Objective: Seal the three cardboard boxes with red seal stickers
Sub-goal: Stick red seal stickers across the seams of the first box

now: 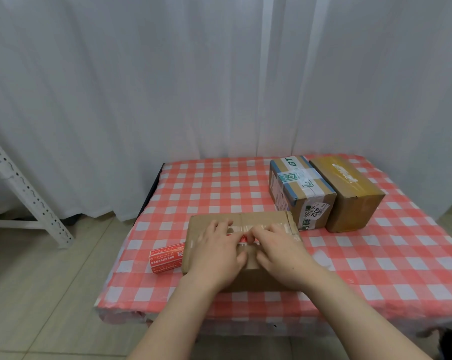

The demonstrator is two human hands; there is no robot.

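A flat brown cardboard box (pixel 261 220) lies near the table's front, its top seam under old clear tape. Both hands rest on its lid. My left hand (pixel 215 252) lies flat on the left half, fingers spread. My right hand (pixel 279 252) pinches a red seal sticker (pixel 244 239) at the seam between the two hands; most of the sticker is hidden by fingers. A small stack of red seal stickers (pixel 165 258) lies on the cloth just left of the box. Two more boxes stand at the back right: one with blue-green tape (pixel 301 190) and a plain brown one (pixel 349 193).
The table (pixel 193 183) wears a red-and-white checked cloth. White curtains hang behind it. A white perforated metal shelf frame (pixel 24 190) stands on the tiled floor to the left. Bare cloth lies behind the flat box and at the right front.
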